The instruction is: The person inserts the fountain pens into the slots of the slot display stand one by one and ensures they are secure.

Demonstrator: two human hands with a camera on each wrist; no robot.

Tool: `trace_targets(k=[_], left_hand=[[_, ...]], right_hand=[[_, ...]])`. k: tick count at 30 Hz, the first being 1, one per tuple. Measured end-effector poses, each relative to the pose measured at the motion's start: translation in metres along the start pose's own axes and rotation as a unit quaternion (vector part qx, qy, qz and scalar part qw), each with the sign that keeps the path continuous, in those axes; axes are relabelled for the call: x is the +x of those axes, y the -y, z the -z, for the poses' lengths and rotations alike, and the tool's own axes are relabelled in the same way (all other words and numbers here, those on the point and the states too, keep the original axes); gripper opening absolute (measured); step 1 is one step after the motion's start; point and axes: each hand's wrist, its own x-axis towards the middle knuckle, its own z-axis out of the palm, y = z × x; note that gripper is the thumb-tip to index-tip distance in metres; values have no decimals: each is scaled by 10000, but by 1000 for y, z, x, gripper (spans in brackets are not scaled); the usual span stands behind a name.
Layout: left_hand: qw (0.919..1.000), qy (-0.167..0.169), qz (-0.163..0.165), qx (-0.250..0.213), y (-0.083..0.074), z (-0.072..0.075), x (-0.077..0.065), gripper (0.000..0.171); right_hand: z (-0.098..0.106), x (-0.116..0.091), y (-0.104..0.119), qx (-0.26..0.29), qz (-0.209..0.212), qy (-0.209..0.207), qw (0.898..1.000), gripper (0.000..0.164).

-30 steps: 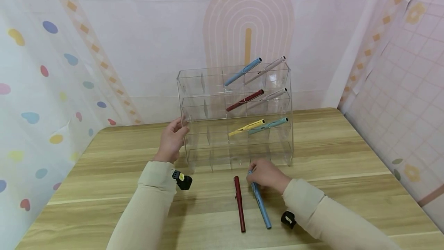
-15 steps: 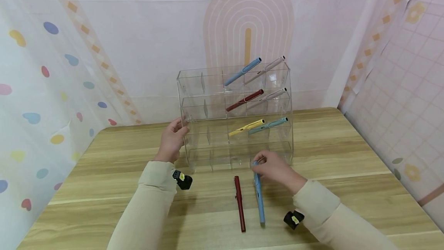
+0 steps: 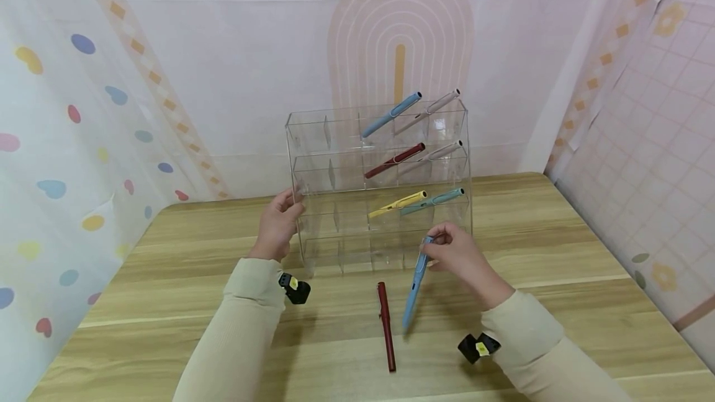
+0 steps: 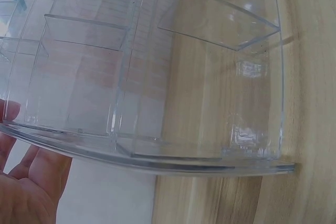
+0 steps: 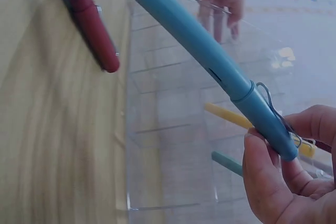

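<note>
In the head view my right hand [image 3: 459, 256] pinches a blue pen [image 3: 416, 287] by its capped, clip end. The pen slants, its other end hanging lower over the wooden table. Thumb and fingertips close around the cap [image 5: 275, 132] in the right wrist view. My left hand [image 3: 277, 223] grips the left side panel of a clear acrylic pen rack [image 3: 314, 171]. Seen from the left wrist, the thumb lies on one face of that panel and the fingers [image 4: 44, 174] behind it. A dark red pen [image 3: 386, 327] lies on the table, left of the blue one.
Several pens lean in the rack's right half: a blue pen [image 3: 391, 115] and a pale pen [image 3: 429, 111] on top, a red pen [image 3: 394, 161] and another pale pen [image 3: 441, 152] below, then a yellow pen [image 3: 398, 205] and a teal pen [image 3: 432, 201]. Patterned cloth hangs behind.
My right hand has lifted the blue pen off the table, moving up and to the right, and the pen's lower end has swung left. The left hand stays on the rack.
</note>
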Motion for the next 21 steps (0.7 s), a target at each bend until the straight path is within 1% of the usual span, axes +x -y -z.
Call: trace_targets(k=[4, 8, 13, 17, 21], left_hand=[[10000, -6, -9, 2, 0, 0, -1, 52], [10000, -29, -5, -20, 2, 0, 1, 51], [9999, -4, -120, -20, 2, 0, -1, 52], [9998, -7, -210, -9, 1, -1, -2, 52], [9999, 10, -115, 37, 3, 0, 0, 52]], right_hand=[[5, -1, 4, 329, 24, -239, 9992, 25], [9, -1, 8, 643, 88, -540, 9964, 23], [12, 0, 12, 951, 91, -897, 9914, 21], [12, 0, 12, 1279, 138, -1143, 9851, 20], [10, 1, 12, 1672, 229, -1383, 9759, 19]])
